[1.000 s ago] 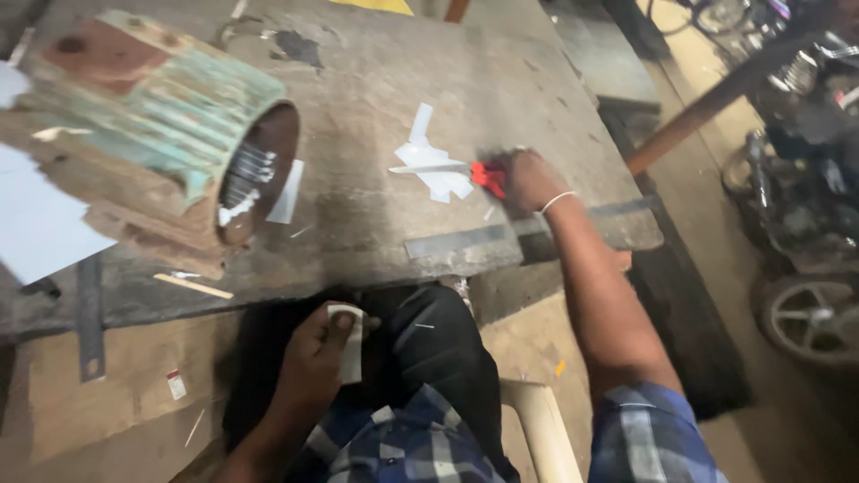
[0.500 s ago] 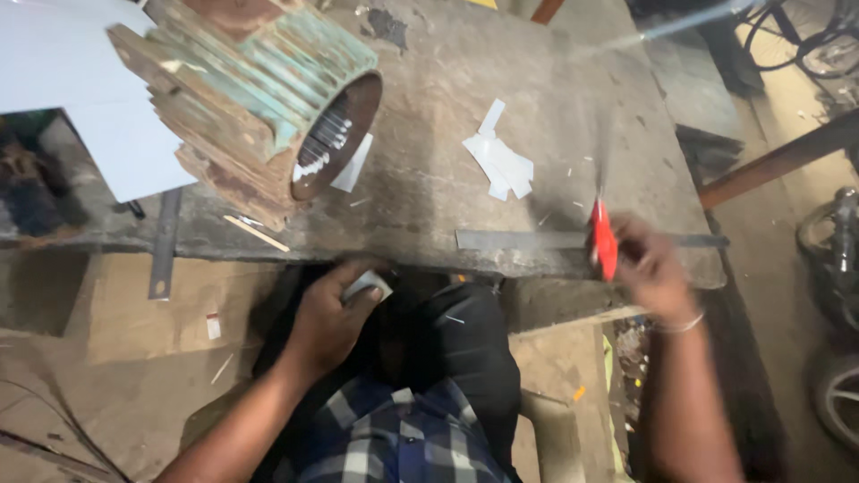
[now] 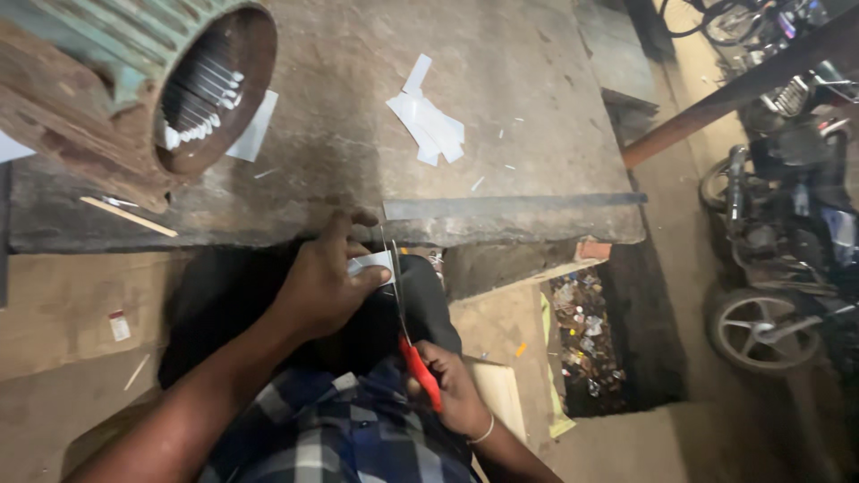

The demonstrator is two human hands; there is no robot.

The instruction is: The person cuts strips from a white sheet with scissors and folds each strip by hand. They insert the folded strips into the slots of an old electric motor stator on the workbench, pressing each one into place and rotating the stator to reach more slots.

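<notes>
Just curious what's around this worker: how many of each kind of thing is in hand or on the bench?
Scissors: 1
Held paper piece: 1
Paper scrap pile: 1
Motor housing: 1
Wooden stick: 1
Total: 5

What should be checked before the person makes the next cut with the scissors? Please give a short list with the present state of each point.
1. Left hand grips the white paper piece: ok.
2. Right hand holds the red-handled scissors by the handles: ok.
3. Blades reach the paper: ok, they stand at its right edge.
4. Left fingers clear of the blades: cannot tell, they are very near.
5. Blades open or closed: cannot tell, the picture is too blurred.
6. Cut white strips lie apart on the workbench, out of the way: ok.
</notes>
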